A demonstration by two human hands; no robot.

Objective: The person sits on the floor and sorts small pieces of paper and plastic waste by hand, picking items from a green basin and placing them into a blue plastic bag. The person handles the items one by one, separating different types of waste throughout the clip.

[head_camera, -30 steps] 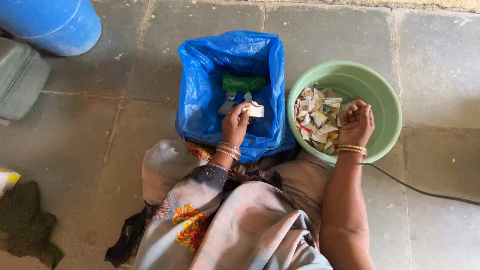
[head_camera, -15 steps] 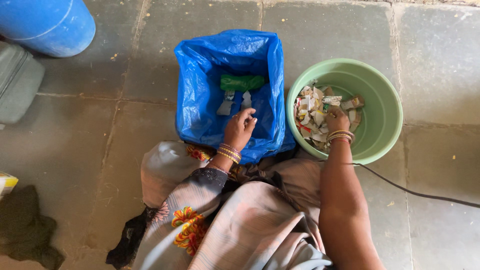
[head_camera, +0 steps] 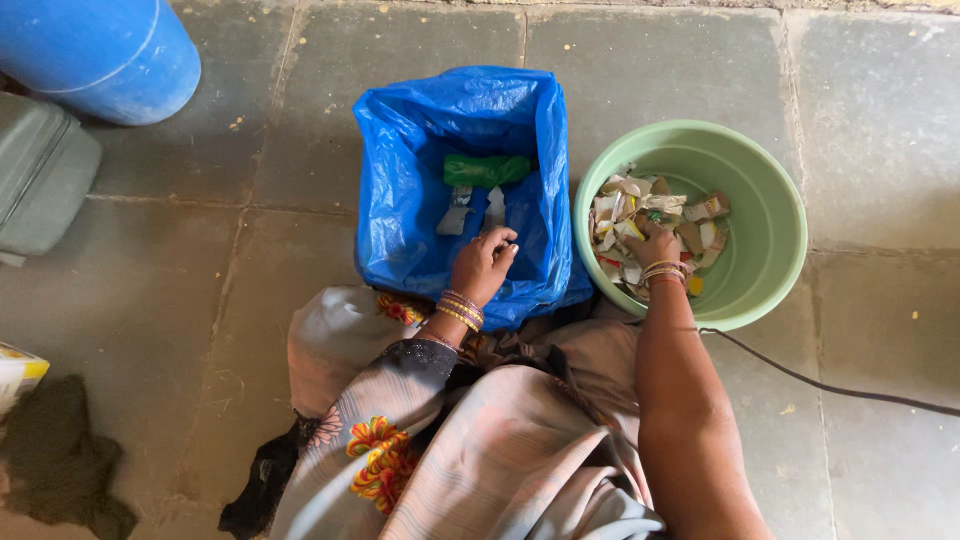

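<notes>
Lying heaped in the green bowl (head_camera: 770,215), the torn scraps (head_camera: 625,225) sit directly under the right hand (head_camera: 655,243), whose fingers curl down into the pile; whether they have closed on a piece cannot be told, since the back of the hand hides them. More scraps fan out ahead of and to either side of those fingers, all against the near wall of the bowl. The left hand (head_camera: 487,262) rests inside the mouth of the blue bag (head_camera: 400,180), fingers loosely bent and apparently holding nothing. Just beyond its fingertips, two pale scraps lie on the bag's floor, and farther past them a green bundle (head_camera: 486,170) lies crosswise. Bag and bowl stand side by side on the stone floor (head_camera: 880,120), touching or nearly so. Bangles ring both wrists. Behind the right arm a black cable (head_camera: 830,385) runs across the floor. Well off to the left of the left hand stand a blue drum (head_camera: 95,55) and a grey-green case (head_camera: 40,180), with a dark cloth (head_camera: 55,460) nearer the person.
</notes>
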